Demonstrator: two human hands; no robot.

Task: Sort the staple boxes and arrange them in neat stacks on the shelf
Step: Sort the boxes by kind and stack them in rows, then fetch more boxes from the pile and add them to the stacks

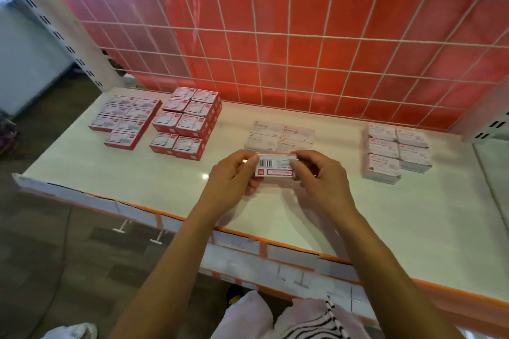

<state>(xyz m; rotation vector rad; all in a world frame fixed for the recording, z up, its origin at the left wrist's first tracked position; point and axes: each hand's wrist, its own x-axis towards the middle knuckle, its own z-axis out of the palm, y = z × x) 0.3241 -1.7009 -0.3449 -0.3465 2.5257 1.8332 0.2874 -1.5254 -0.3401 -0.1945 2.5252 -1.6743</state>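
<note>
Left hand (234, 173) and right hand (319, 173) pinch one red-and-white staple box (276, 164) by its ends, barcode up, likely to read its type; held over shelf (165, 173) mid-front; red stacks (187, 124) far left; white stacks (396, 151) right.

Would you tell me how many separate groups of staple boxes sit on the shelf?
4: low red group far left, taller red stack beside it, flat white group in the middle, white stack at right. More may hide underneath.
</note>
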